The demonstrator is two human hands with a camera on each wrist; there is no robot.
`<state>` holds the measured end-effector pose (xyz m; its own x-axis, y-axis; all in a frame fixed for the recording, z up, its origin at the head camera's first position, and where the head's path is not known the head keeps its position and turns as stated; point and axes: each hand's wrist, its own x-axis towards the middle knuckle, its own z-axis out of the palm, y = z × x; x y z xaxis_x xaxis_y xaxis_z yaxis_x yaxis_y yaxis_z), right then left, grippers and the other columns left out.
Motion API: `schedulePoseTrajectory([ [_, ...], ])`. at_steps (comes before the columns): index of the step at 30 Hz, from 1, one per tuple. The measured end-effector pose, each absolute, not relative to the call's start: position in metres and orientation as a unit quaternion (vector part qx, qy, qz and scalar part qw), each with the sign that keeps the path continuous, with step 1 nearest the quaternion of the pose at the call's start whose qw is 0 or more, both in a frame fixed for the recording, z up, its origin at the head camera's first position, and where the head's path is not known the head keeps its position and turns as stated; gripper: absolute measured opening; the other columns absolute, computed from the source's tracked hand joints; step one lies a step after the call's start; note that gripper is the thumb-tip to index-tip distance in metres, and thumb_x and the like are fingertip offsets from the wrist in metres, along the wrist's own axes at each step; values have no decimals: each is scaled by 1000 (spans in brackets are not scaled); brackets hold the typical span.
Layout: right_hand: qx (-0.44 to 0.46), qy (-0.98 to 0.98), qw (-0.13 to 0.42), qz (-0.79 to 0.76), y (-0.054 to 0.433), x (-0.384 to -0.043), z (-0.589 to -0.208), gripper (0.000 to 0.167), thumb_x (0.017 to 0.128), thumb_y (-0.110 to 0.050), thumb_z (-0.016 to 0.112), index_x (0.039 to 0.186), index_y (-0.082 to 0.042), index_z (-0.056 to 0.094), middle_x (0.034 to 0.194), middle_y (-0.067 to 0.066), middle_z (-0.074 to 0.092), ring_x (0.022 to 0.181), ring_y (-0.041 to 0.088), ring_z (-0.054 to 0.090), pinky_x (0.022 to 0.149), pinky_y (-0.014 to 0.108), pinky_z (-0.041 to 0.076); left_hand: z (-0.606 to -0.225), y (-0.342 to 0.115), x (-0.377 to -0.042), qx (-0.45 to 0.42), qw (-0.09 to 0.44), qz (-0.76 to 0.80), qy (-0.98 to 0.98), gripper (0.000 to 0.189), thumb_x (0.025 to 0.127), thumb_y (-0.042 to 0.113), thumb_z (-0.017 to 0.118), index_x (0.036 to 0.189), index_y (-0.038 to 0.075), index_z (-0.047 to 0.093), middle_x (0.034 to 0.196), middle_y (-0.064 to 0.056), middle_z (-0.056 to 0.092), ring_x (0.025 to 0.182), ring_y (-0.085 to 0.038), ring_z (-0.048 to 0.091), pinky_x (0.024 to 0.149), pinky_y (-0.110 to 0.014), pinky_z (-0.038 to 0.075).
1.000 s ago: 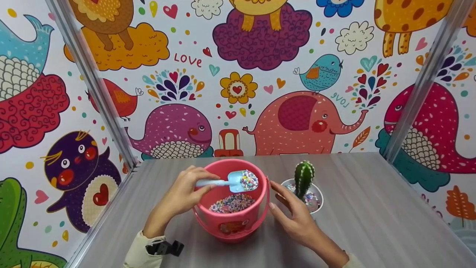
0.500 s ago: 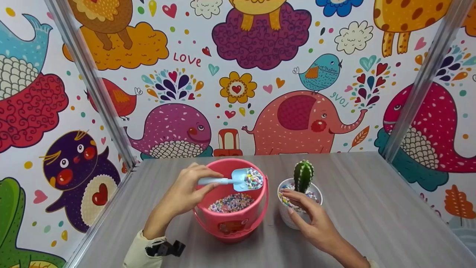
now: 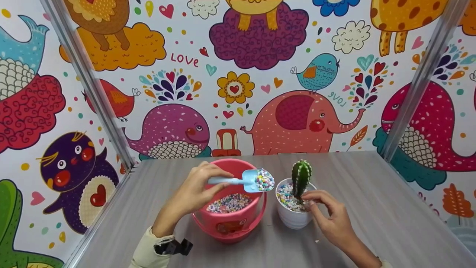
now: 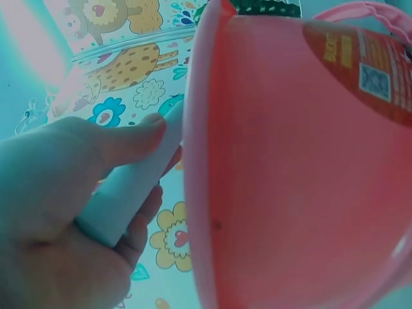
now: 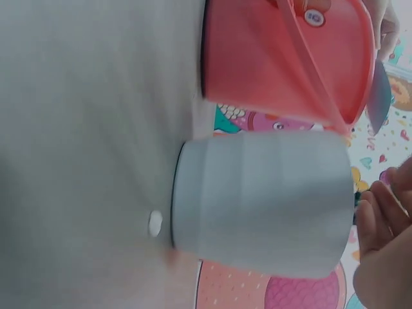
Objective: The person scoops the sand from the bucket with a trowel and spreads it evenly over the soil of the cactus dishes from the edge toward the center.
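Observation:
In the head view, my left hand (image 3: 195, 191) pinches the handle of a light-blue toy shovel (image 3: 250, 181) whose scoop carries multicoloured beads. The scoop hangs over the right rim of a pink bucket (image 3: 232, 225), which has more beads inside. To its right stands a white pot (image 3: 295, 219) with a green cactus (image 3: 301, 175) upright in beads. The bent fingers of my right hand (image 3: 333, 217) reach over the pot's rim to the foot of the cactus, thumb apart below. In the left wrist view the shovel handle (image 4: 132, 190) lies between thumb and fingers.
A grey wood-grain table (image 3: 372, 208) lies under everything. One small pale bead (image 3: 317, 241) sits on it near the pot. Cartoon-printed walls (image 3: 230, 48) close in the back and sides, with metal posts (image 3: 100, 89) at the corners.
My left hand has carried the loaded shovel to the right, from above the bucket to its rim. My right hand has gone from beside the bucket, across the pot, to the cactus's right side.

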<state>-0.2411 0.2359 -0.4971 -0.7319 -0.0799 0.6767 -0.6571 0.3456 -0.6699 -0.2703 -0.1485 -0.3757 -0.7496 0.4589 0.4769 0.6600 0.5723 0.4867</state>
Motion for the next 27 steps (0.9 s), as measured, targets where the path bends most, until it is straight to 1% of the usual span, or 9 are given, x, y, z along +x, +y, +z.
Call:
schedulePoseTrajectory([
  [5,210,-768,328,509,246,-252,-504,27,99,13,65,109,-8,77,110,12,73,103,12,68,91,15,53,-376,-137,-274,-336,151,-332,-869,22,95,20,85,116,19,84,109,9,80,115,-15,63,102,-47,54],
  [9,195,-781,344,484,252,-261,-510,31,94,12,71,117,-9,75,122,12,70,116,13,63,96,16,47,-378,-128,-277,-350,157,-323,-865,21,95,22,86,116,18,85,107,9,82,111,-14,66,106,-48,53],
  [13,169,-816,282,476,256,-264,-514,45,96,-3,78,137,-18,67,149,5,61,140,15,54,106,21,42,-381,-121,-278,-349,151,-322,-867,21,95,23,86,115,19,85,108,10,83,106,-11,65,109,-47,51],
  [15,153,-835,236,474,256,-263,-514,53,99,-16,79,147,-25,60,160,4,53,148,20,47,114,32,40,-381,-118,-278,-346,144,-324,-869,20,95,22,85,115,19,85,108,10,83,105,-10,64,105,-44,53],
  [17,140,-849,193,472,257,-262,-515,61,100,-28,79,154,-28,52,169,5,43,154,26,42,121,48,39,-381,-115,-278,-344,137,-323,-871,21,95,22,85,116,19,84,109,10,83,104,-10,63,100,-39,55],
  [20,129,-864,143,465,257,-261,-516,75,98,-41,79,162,-29,42,176,7,31,160,38,34,123,73,31,-380,-111,-278,-344,131,-320,-873,22,96,23,84,117,18,84,111,9,83,104,-11,62,96,-36,55],
  [21,127,-867,132,463,258,-261,-516,79,98,-43,80,163,-28,39,177,7,29,162,40,31,123,77,28,-380,-110,-278,-344,130,-318,-874,22,96,24,84,117,18,84,111,9,83,104,-11,62,97,-36,56],
  [24,126,-872,110,460,258,-261,-517,89,95,-47,82,167,-26,33,180,9,24,165,43,25,123,80,21,-378,-106,-277,-348,132,-310,-875,23,96,25,84,117,16,84,110,7,83,104,-12,63,100,-39,54],
  [27,127,-876,97,456,259,-261,-518,98,91,-47,85,169,-25,29,180,10,23,166,44,23,123,80,20,-375,-101,-275,-347,134,-298,-879,23,95,25,85,117,16,85,110,6,83,106,-13,63,104,-44,53],
])
